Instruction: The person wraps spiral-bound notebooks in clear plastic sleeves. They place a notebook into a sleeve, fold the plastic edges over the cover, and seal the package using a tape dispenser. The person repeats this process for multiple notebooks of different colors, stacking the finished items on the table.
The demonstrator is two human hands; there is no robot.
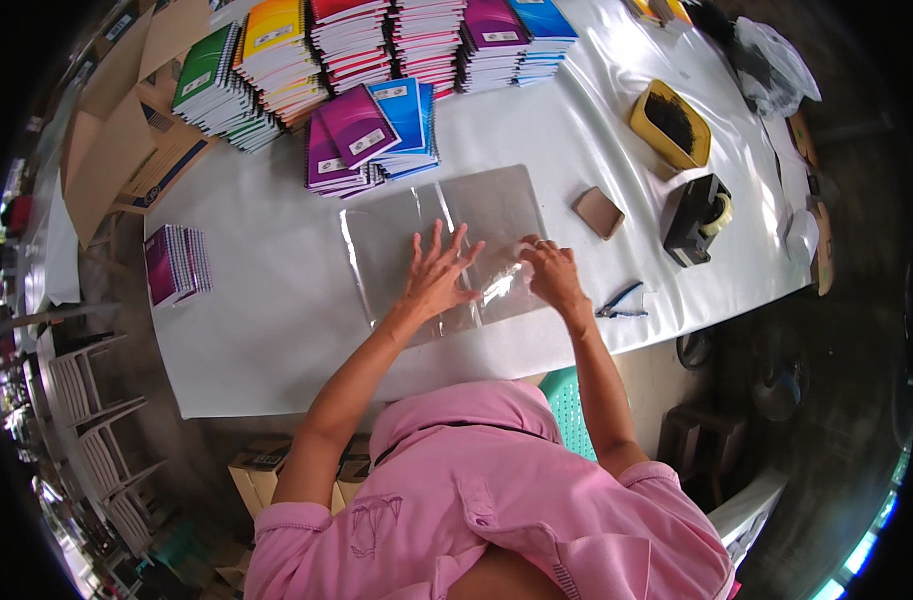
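Note:
A clear plastic cover [491, 195] lies flat on the white-covered table in front of me, with shiny creases running across it. My left hand [438, 275] rests on its middle, fingers spread wide and holding nothing. Close to the cover's right side, my right hand [553, 272] has its fingers curled together in a pinch on the plastic. Just beyond the cover sits a small pile of spiral notebooks, a purple notebook [354, 125] lying askew beside a blue notebook [401, 105].
Tall stacks of coloured spiral notebooks [351, 45] line the far edge. A small purple stack [176, 265] stands at left, near an open cardboard box [126, 140]. To the right are a brown block [599, 213], pliers [621, 302], a tape dispenser [691, 225] and a yellow tub [651, 140].

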